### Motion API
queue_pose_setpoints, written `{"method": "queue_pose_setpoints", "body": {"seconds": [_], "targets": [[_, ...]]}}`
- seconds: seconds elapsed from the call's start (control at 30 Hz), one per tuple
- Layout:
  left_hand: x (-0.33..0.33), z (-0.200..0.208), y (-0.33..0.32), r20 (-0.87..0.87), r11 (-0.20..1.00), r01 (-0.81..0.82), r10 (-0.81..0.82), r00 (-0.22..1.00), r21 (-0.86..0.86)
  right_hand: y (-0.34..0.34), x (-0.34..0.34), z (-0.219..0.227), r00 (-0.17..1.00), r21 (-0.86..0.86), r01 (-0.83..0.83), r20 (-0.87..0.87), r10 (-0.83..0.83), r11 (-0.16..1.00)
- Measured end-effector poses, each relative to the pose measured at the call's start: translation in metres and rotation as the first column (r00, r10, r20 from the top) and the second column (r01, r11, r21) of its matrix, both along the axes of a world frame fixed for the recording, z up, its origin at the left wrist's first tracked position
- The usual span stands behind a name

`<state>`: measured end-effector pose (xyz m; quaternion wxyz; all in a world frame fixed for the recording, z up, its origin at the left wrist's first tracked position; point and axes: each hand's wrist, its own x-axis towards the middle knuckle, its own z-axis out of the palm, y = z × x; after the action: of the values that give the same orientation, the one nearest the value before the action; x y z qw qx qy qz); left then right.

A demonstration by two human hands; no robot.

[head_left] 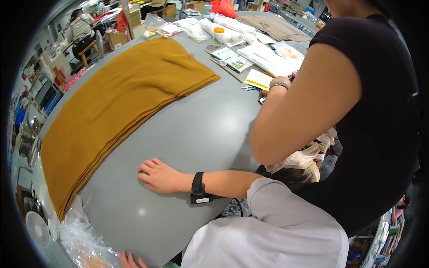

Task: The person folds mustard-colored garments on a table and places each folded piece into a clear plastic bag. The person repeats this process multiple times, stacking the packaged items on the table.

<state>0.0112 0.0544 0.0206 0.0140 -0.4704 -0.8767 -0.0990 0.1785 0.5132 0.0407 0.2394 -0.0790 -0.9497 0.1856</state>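
Observation:
My right hand (pixel 160 176) rests palm down on the grey table (pixel 201 129), its fingers loosely spread and holding nothing. A black strap with a small black device (pixel 201 196) circles that wrist. Only the fingers of my left hand (pixel 130 260) show at the lower edge; they lie apart at the table's rim, beside a clear plastic bag (pixel 85 236). Beyond both hands stretches a long folded stack of mustard-coloured cloth (pixel 125 89), its layered edge toward me. Neither hand touches the cloth.
A co-worker in black (pixel 375 111) leans over the table at right, hands near a yellow paper pad (pixel 258 79) and small snips (pixel 249 88). Farther back are an orange-lidded jar (pixel 218 36), booklets (pixel 232 60) and white plastic-wrapped packs (pixel 266 58). A white fan (pixel 37 228) stands at lower left.

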Motion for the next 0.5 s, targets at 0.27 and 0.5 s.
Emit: {"method": "queue_pose_setpoints", "body": {"seconds": [0.27,0.5], "targets": [[0.058,0.074,0.096,0.107,0.957,-0.026,0.059,0.993,-0.290,-0.001,-0.002,0.003,0.997,-0.066,0.000,-0.079,-0.006,0.998],[0.052,0.074,0.094,0.177,0.966,-0.038,0.085,0.981,-0.255,0.000,-0.004,0.007,0.999,-0.042,0.018,-0.046,-0.020,0.999]]}}
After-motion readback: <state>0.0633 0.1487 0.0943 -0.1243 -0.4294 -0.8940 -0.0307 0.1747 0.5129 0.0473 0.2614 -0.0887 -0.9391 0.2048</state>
